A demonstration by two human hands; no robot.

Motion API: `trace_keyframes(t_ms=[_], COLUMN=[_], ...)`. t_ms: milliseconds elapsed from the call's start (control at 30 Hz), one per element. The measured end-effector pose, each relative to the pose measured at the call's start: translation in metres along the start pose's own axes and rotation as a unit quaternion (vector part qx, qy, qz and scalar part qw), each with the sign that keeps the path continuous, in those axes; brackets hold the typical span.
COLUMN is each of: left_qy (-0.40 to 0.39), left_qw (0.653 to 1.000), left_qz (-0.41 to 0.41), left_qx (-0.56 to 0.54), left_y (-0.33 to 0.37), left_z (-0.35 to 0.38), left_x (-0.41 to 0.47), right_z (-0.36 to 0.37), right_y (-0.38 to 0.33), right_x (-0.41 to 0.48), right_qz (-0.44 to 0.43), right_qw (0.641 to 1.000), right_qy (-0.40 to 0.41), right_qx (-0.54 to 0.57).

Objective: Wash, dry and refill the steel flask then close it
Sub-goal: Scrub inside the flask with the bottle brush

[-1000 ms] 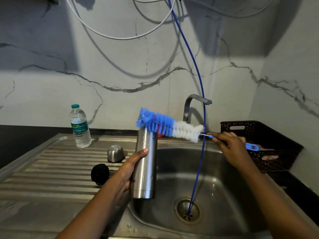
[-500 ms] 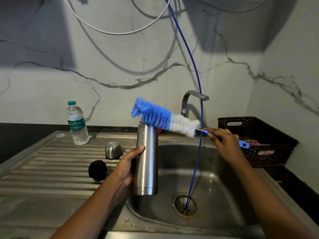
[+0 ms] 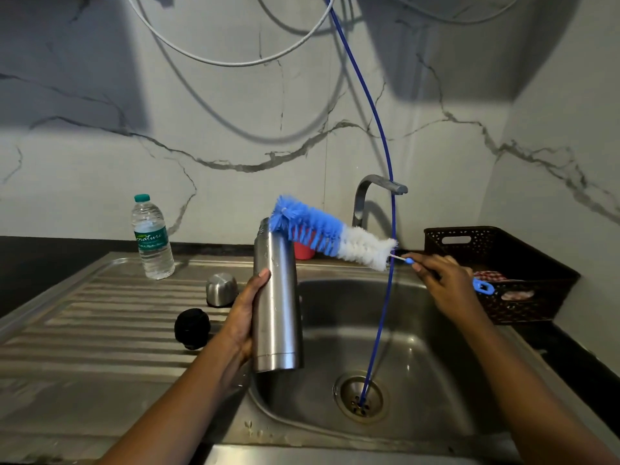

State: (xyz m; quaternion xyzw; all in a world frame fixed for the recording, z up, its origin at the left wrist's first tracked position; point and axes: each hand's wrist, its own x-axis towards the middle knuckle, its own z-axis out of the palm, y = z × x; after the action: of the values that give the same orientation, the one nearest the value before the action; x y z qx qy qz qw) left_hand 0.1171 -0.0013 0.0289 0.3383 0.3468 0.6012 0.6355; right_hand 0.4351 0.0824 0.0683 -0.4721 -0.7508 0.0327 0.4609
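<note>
Closest in, the sink's (image 3: 335, 444) front rim, then the drain (image 3: 361, 396) with the blue hose (image 3: 376, 330) dropping straight into it. The basin floor around it lies open.

Over the basin's left edge, the left hand (image 3: 246, 317) grips the steel flask (image 3: 275, 303). It stands upright, base well off the sink floor. The thumb is pressed on its side and the other fingers are curled out of sight behind.

On the draining board (image 3: 84, 330), the black stopper (image 3: 192, 327) sits just beside that wrist, the steel cap (image 3: 221, 290) near behind, and the water bottle (image 3: 152, 238) at the back edge.

Across the basin, the right hand (image 3: 446, 290) pinches the bottle brush (image 3: 322, 231) by its thin handle, fingers curled. The brush is tilted, with its blue tip at the flask's mouth and the bristles outside. The hose hangs just beside the white bristles.

Farther back are the red cup (image 3: 303, 251) and tap (image 3: 375, 182), and the dark basket (image 3: 536, 297) crowds the right.
</note>
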Motion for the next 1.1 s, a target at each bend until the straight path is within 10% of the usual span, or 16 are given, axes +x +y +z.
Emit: trace_keyframes(t_ms=[1100], left_qy=[-0.036], left_qw=[0.998], left_qz=[0.036], left_qx=[-0.034], left_y=[0.005], left_z=[0.003], left_x=[-0.004], right_z=[0.010], right_y=[-0.007], right_x=[-0.005], right_qz=[0.011], right_qw=[0.999], right_qy=[-0.005], right_qx=[0.044])
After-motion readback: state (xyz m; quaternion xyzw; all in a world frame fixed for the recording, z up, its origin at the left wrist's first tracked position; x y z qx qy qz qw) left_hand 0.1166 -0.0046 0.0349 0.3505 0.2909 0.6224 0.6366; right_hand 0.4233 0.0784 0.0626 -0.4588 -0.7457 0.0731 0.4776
